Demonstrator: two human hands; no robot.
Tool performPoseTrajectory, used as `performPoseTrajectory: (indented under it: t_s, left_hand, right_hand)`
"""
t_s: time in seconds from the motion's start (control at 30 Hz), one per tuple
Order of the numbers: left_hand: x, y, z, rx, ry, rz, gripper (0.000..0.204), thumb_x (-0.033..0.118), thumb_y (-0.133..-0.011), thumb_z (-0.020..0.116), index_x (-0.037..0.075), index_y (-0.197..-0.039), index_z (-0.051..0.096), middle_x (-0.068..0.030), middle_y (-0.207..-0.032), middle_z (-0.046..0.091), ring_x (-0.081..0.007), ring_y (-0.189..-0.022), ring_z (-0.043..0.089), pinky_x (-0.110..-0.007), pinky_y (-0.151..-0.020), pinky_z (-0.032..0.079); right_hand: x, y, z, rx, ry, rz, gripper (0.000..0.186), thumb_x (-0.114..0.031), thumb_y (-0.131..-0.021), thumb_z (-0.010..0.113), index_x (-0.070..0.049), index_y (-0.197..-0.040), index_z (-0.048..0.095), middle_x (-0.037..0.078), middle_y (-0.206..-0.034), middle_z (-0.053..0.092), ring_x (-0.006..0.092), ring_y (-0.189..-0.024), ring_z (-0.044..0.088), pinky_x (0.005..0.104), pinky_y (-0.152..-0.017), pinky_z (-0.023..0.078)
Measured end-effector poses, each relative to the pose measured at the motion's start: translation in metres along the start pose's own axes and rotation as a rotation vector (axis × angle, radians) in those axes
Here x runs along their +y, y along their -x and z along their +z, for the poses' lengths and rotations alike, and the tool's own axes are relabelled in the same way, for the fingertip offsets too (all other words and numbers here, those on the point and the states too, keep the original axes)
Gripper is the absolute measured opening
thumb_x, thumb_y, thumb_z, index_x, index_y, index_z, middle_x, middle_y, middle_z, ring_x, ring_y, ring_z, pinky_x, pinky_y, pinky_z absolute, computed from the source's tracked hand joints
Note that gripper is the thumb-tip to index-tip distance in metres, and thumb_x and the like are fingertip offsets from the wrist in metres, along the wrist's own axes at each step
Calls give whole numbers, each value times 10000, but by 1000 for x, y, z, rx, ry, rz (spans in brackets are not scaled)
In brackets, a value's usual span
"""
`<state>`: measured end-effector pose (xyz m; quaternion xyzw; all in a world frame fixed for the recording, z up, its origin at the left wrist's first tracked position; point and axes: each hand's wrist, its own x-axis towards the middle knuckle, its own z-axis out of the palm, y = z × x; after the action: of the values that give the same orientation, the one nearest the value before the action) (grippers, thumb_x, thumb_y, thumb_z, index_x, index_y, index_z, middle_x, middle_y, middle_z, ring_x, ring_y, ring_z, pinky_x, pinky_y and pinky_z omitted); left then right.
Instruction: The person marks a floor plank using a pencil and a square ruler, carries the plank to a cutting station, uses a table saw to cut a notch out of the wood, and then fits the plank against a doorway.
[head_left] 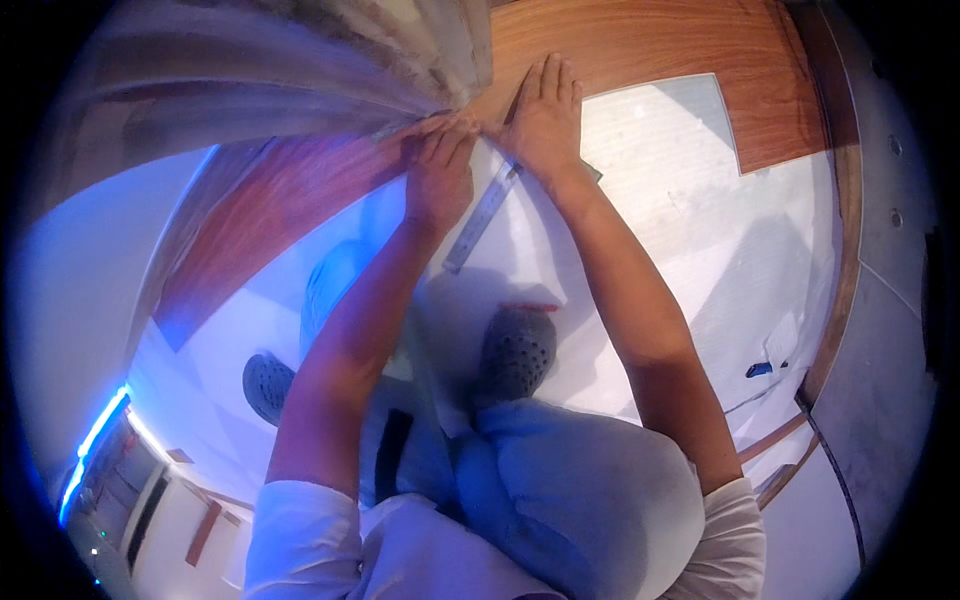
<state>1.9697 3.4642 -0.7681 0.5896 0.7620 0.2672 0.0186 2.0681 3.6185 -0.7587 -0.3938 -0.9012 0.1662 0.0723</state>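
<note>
My right hand (547, 122) lies flat on a wood-grain floor plank (640, 45), its fingers stretched out. Close by, my left hand (440, 182) rests on the end of another reddish-brown plank (270, 220), fingers extended toward the place where the planks meet. Drapery partly hides that meeting place. Between my forearms a metal ruler (482, 218) lies slantwise on the white underlay (660, 220); its upper end runs toward my right wrist. Neither hand visibly holds anything.
Grey-brown drapery (290, 80) hangs at the upper left. A thin red stick (528, 307) lies at the toe of my perforated grey clog (518, 350). To the right, a small dark-blue object (760, 370) lies on the underlay, near the grey wall (885, 260).
</note>
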Motion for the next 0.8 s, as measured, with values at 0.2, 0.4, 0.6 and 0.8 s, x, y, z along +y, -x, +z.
performPoseTrajectory:
  t_s: [0.2, 0.4, 0.6, 0.8]
  left_hand:
    - [-26, 40, -80, -7, 213, -432, 285, 114, -953, 625, 9, -1203, 712, -175, -1229, 690, -362, -1178, 636, -461, -1053, 475]
    - [-177, 188, -166, 493, 709, -1485, 363, 144, -984, 596, -22, -1305, 624, -173, -1178, 669, -320, -1098, 644, -429, -998, 514]
    - [-271, 279, -205, 1163, 1040, -1972, 376, 202, -1016, 581, -36, -1306, 552, -213, -1345, 557, -383, -1135, 604, -512, -965, 550]
    - [-289, 247, -204, 1403, 1224, -2090, 359, 293, -1030, 545, 40, -1280, 597, -179, -1222, 646, -339, -1125, 625, -476, -900, 563]
  right_hand:
    - [-2, -3, -1, -23, 21, 35, 1214, -663, -767, 758, 151, -1537, 292, 347, -1638, 214, 448, -1561, 143, 560, -1261, 88]
    - [-1, 1, 8, 33, 31, 22, 1203, -676, -778, 745, 145, -1537, 299, 345, -1639, 216, 432, -1565, 145, 546, -1264, 85]
    - [-1, 3, 12, 73, 11, -14, 1193, -679, -779, 741, 152, -1523, 318, 350, -1625, 245, 441, -1554, 178, 549, -1258, 116]
    - [4, 1, 10, 97, 37, -24, 1190, -684, -775, 741, 155, -1513, 331, 365, -1605, 273, 462, -1537, 213, 565, -1247, 147]
